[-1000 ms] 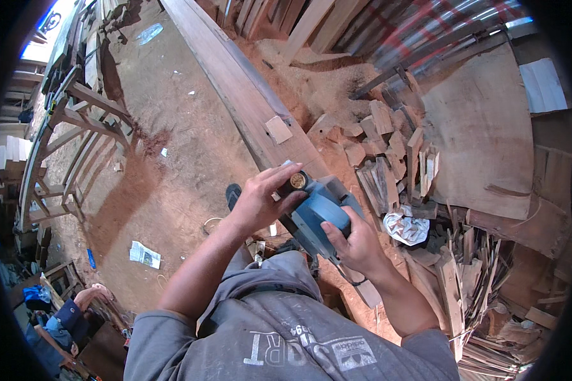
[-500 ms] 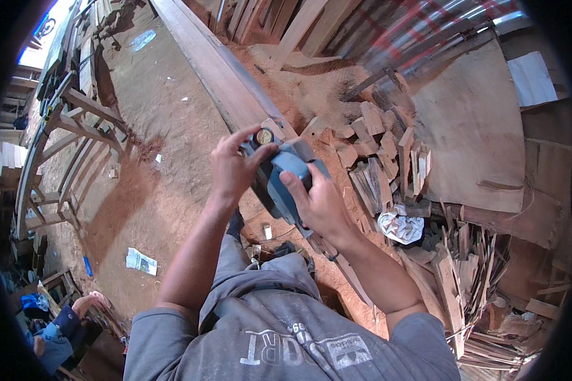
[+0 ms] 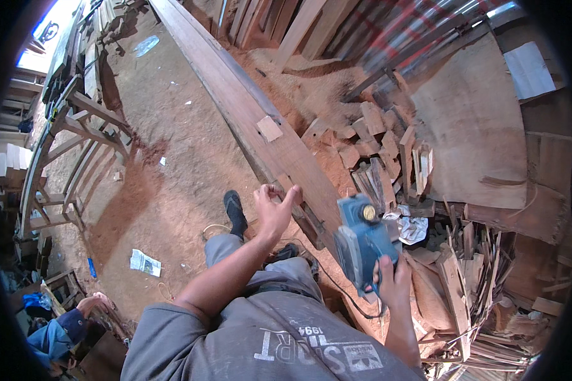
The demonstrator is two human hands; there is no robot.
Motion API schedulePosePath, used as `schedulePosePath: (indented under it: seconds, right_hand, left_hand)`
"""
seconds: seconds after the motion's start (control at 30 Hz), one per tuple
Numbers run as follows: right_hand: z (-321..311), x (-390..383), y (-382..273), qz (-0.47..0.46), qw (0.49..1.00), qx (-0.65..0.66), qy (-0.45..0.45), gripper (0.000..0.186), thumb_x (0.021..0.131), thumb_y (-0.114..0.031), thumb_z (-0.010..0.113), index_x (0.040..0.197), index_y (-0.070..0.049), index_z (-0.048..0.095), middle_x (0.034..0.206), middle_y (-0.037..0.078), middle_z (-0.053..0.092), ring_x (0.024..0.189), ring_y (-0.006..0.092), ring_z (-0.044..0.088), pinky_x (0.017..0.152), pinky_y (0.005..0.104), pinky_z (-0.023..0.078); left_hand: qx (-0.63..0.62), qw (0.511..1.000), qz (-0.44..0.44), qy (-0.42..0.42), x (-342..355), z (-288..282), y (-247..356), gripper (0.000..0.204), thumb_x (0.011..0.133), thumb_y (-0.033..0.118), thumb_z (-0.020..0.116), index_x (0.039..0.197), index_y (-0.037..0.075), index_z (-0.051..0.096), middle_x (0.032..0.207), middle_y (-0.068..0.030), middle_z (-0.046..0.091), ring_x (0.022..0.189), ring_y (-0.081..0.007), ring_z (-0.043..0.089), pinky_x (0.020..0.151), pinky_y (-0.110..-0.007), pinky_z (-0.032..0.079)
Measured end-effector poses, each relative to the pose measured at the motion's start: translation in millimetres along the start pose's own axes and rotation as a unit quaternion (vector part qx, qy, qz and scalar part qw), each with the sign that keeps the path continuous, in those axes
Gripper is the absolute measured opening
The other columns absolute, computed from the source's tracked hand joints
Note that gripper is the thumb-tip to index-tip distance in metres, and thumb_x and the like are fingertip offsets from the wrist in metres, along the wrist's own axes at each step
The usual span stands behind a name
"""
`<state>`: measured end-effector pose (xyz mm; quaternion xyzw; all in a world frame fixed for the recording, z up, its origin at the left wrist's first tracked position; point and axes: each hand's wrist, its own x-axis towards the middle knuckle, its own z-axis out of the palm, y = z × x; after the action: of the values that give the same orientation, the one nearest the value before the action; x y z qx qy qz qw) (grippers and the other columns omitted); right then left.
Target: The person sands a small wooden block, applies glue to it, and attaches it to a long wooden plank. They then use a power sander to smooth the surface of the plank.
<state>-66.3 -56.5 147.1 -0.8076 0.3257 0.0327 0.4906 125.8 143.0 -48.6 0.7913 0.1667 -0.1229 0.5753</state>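
A blue electric hand planer with a round yellowish-topped knob is in my right hand. My fingers wrap its rear handle, and the tool is lifted and tilted at the right of the long wooden board. A dark cord runs from it toward my legs. Over the near part of the board is my left hand, its fingers curled and the thumb apart from them. A small brown piece shows on the board by these fingertips. Farther up lies a pale square wood piece.
Wood offcuts are heaped right of the board, with a crumpled white bag beside them. Split scraps pile at lower right. A curved wooden frame stands at left. Another person's arm shows at lower left.
The planer has gone from over the board to the right and nearer me, in my right hand alone. My left hand has let go of its knob and moved nearer me.
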Motion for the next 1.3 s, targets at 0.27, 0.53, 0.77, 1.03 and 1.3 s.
schedulePosePath:
  seconds: [0.27, 0.53, 0.77, 1.03, 1.3]
  right_hand:
    - [-8.3, -38.5, 26.2, 0.025, 0.999, 0.001, -0.035, 0.044, 0.111, -0.039, 0.064, 0.107, 0.004, 0.063, 0.073, 0.003, 0.062, 0.060, 0.0091, 0.060, 0.056, 0.0278, 0.051]
    - [6.2, -24.9, 15.0, 0.018, 0.997, -0.023, -0.066, 0.042, 0.110, -0.039, 0.065, 0.109, 0.004, 0.064, 0.074, 0.002, 0.063, 0.062, 0.0100, 0.061, 0.058, 0.0290, 0.052]
    - [2.3, -24.2, 16.4, 0.014, 0.997, -0.033, -0.071, 0.039, 0.110, -0.034, 0.065, 0.116, 0.004, 0.065, 0.074, 0.002, 0.062, 0.062, 0.0090, 0.060, 0.059, 0.0285, 0.053]
    - [-2.5, -14.7, 23.3, 0.015, 0.995, -0.031, -0.099, 0.056, 0.106, -0.039, 0.070, 0.130, 0.012, 0.063, 0.077, 0.010, 0.070, 0.060, 0.0150, 0.067, 0.057, 0.0316, 0.055]
    - [11.9, 7.0, 16.0, 0.022, 0.989, -0.088, -0.114, 0.071, 0.102, -0.049, 0.071, 0.134, 0.014, 0.063, 0.097, 0.026, 0.077, 0.091, 0.0348, 0.079, 0.084, 0.0434, 0.060]
  left_hand:
    - [-0.085, 0.995, -0.053, 0.021, 43.5, -2.2, -0.2, 0.058, 0.086, 0.049, 0.092, 0.089, 0.000, 0.062, 0.106, -0.0130, 0.058, 0.090, -0.0221, 0.061, 0.083, -0.039, 0.054]
    - [0.026, 0.996, 0.057, 0.063, 26.9, 4.6, -10.7, 0.059, 0.090, 0.050, 0.089, 0.100, -0.002, 0.063, 0.110, -0.0168, 0.059, 0.103, -0.0291, 0.061, 0.094, -0.042, 0.052]
    - [0.037, 0.995, 0.090, 0.028, 1.0, 6.0, -10.3, 0.058, 0.088, 0.045, 0.090, 0.110, 0.000, 0.061, 0.122, -0.0187, 0.053, 0.121, -0.0354, 0.053, 0.108, -0.045, 0.044]
    - [0.032, 0.997, 0.062, 0.045, 14.7, 0.6, -4.8, 0.054, 0.086, 0.045, 0.091, 0.109, 0.003, 0.065, 0.132, -0.0226, 0.052, 0.133, -0.0395, 0.048, 0.116, -0.050, 0.039]
    - [-0.016, 0.999, 0.017, 0.036, 40.0, -1.9, 6.9, 0.043, 0.093, 0.044, 0.086, 0.099, 0.004, 0.072, 0.139, -0.0207, 0.054, 0.139, -0.0358, 0.049, 0.119, -0.046, 0.039]
